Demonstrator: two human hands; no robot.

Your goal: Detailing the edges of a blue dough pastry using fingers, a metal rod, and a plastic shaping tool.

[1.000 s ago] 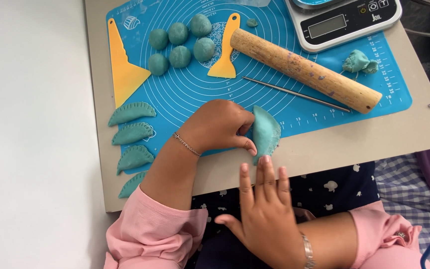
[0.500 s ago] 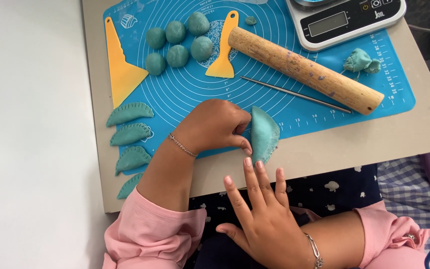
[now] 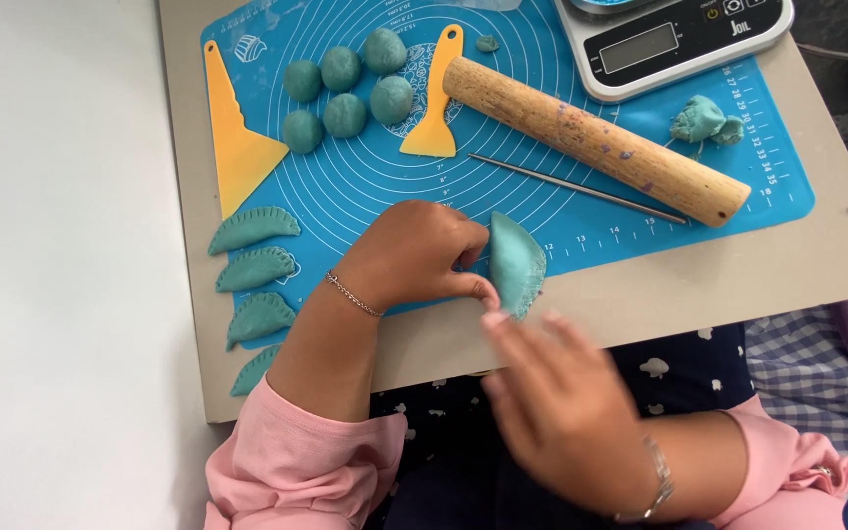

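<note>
Teal folded dumpling (image 3: 517, 263), pinched upright by my left hand (image 3: 422, 257), may tear if my blurred, open right hand (image 3: 556, 407) bumps it.

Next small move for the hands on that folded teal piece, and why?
Probably bring the right hand up to the folded teal dough piece to pinch its curved edge. The left hand holds it at the blue mat's near edge; its rim looks smooth, while the four finished dumplings on the left show crimped edges.
</note>
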